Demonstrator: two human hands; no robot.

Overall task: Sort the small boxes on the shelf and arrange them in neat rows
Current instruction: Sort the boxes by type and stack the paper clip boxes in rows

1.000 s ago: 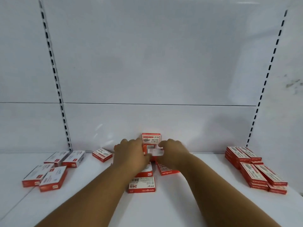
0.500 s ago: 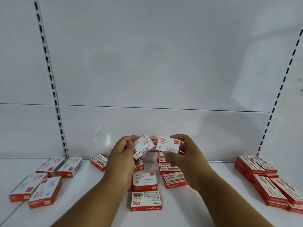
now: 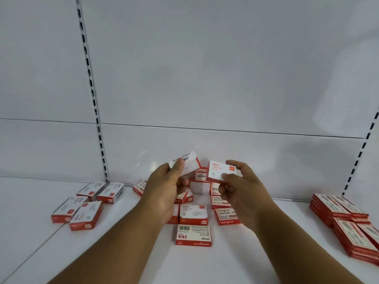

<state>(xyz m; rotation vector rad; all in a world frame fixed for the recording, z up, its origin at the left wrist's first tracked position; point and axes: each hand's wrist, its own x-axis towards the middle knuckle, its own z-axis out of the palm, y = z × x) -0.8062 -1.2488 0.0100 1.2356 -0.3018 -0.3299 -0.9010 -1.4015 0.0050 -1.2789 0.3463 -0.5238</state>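
Head view: we see both hands raised over the middle of the shelf, each holding one small box clear of the heap.
Left grip: our left hand pinches a white-and-red box with its barcode face up, thumb on top; its long axis tilts up toward the right.
Right grip: our right hand pinches a second box, printed face toward us, between thumb and fingers at its right end; its long axis lies nearly level, left to right.
Key relation: the two held boxes are near each other but apart, directly above the loose middle pile, which lies jumbled just below and behind the grips.
Sorted groups: a left group of four boxes lies flat in rough pairs, well apart from the pile; a right stack of red-edged boxes sits near the shelf's right side.
Nearer hand: we judge the left hand closer to the left group, the right hand to the right stack.
Open room: bare shelf lies between pile and each group, and across the front.
Edges: the back wall stands just behind the pile; the right stack crowds the frame's right edge.
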